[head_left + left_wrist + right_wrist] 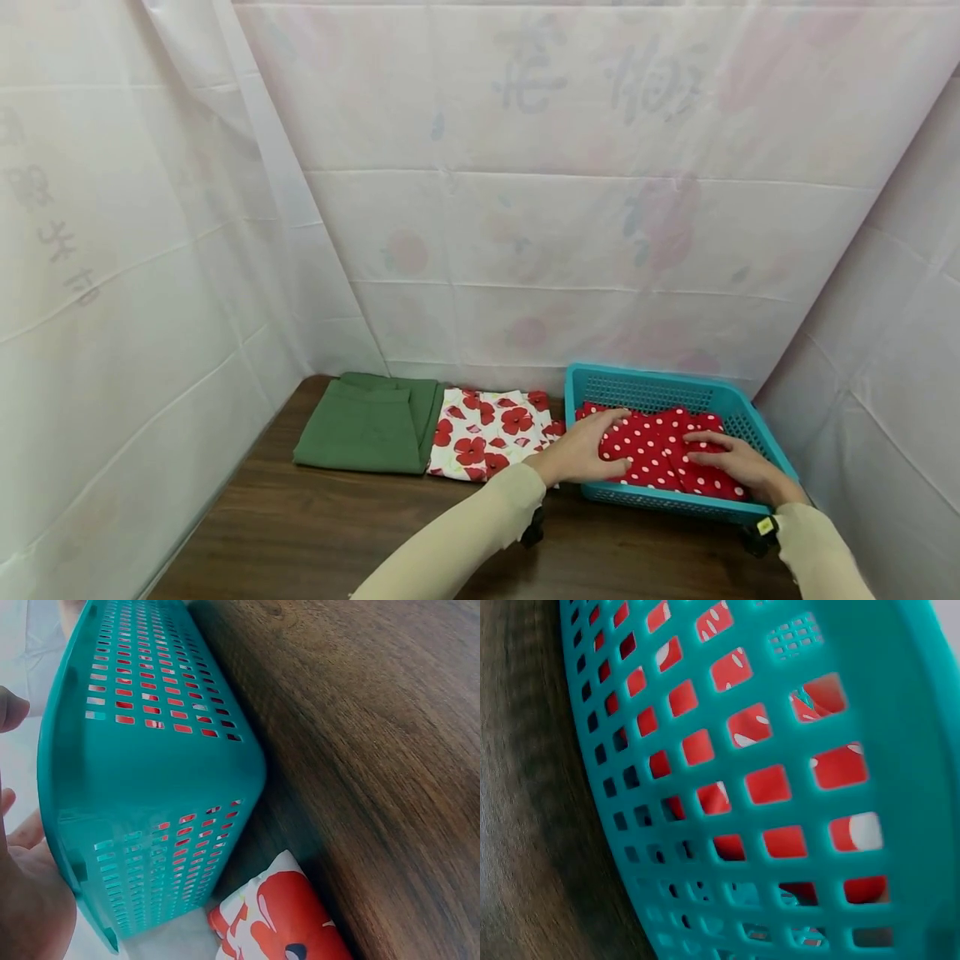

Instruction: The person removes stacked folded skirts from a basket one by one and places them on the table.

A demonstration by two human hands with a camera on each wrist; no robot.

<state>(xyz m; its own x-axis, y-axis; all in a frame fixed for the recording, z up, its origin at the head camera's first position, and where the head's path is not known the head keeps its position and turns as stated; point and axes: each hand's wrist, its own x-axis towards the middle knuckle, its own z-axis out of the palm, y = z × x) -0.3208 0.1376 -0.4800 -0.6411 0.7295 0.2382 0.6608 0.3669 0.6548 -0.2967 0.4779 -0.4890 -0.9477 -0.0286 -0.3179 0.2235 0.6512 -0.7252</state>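
A red cloth with white polka dots (656,446) lies in a turquoise plastic basket (652,379) at the right of the table. My left hand (581,450) reaches over the basket's left front corner, its fingers spread and relaxed on the cloth's left part. Across from it, my right hand (738,462) comes over the right front side, fingers loosely bent on the cloth. In the left wrist view, part of the left hand (34,900) shows beside the basket rim (56,795). Red cloth (769,784) shows through the basket holes in the right wrist view, where the hand is hidden.
Left of the basket lies a folded white cloth with red flowers (480,433), close to the basket wall. A folded green cloth (367,425) is at the far left, against the floral one. White printed sheets (525,208) hang behind and beside the dark wooden table (322,533).
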